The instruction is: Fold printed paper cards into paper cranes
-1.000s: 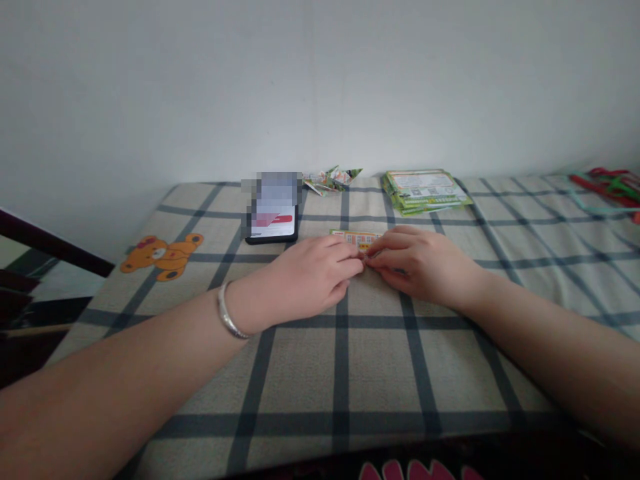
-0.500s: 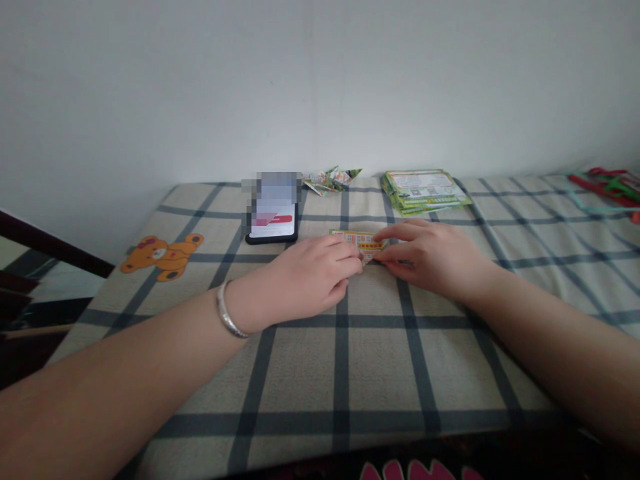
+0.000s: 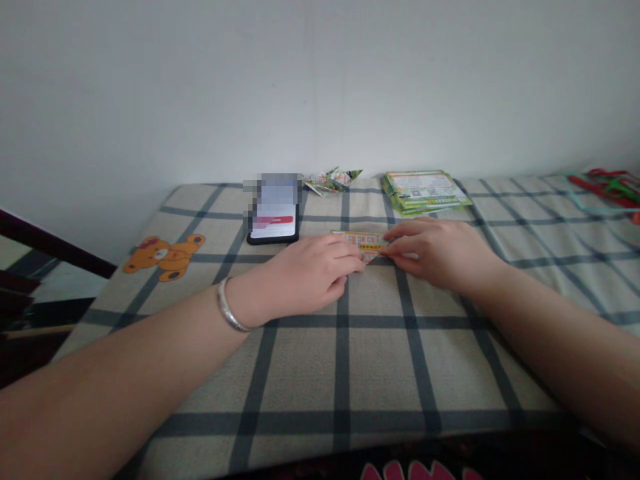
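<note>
A small folded piece of printed paper (image 3: 367, 245), yellow and orange with a green edge, lies on the checked tablecloth between my hands. My left hand (image 3: 315, 273), with a silver bangle at its wrist, has its fingers closed on the paper's left side and covers part of it. From the right, my right hand (image 3: 440, 253) pinches the paper's right corner between thumb and fingers. Its lower edges slant to a point facing me. Behind my left hand lies a phone (image 3: 273, 223) with a lit screen, partly blurred out.
Folded paper shapes (image 3: 333, 180) sit by the wall, right of the phone. A stack of printed green cards (image 3: 425, 190) lies behind my right hand. A bear-shaped cutout (image 3: 165, 257) is at the left; red and green items (image 3: 615, 187) lie far right. Dark wooden furniture (image 3: 55, 243) stands beyond the left edge.
My right hand's fingertips have shifted slightly right along the paper, so more of its printed face shows. My left hand has barely moved.
</note>
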`<state>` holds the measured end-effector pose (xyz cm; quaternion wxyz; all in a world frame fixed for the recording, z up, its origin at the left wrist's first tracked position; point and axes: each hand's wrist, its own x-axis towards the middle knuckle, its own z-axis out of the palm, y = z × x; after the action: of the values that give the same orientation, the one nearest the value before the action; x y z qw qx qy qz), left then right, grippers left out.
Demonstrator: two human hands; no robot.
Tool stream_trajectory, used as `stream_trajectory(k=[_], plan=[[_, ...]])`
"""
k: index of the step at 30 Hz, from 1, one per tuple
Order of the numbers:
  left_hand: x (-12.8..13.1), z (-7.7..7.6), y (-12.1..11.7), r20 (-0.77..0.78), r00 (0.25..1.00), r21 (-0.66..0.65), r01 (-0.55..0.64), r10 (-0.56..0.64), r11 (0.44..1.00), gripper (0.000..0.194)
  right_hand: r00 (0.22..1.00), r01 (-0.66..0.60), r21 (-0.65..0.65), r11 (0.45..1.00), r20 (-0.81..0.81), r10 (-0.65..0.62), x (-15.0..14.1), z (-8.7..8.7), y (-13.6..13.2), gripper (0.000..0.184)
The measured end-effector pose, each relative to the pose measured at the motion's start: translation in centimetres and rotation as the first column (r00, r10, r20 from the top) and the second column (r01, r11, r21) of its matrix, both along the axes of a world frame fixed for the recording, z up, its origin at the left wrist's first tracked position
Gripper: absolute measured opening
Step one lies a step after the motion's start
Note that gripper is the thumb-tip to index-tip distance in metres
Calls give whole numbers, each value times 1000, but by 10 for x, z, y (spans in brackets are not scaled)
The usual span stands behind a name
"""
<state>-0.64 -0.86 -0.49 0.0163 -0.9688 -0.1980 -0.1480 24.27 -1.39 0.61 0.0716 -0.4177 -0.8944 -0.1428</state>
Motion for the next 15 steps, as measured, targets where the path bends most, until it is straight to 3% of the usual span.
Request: stream_trajectory(k=[15], plan=[[-3, -3, 5, 49, 999, -24, 17, -16, 1000, 28, 999, 47, -19, 999, 7, -47, 3, 1, 2, 21]])
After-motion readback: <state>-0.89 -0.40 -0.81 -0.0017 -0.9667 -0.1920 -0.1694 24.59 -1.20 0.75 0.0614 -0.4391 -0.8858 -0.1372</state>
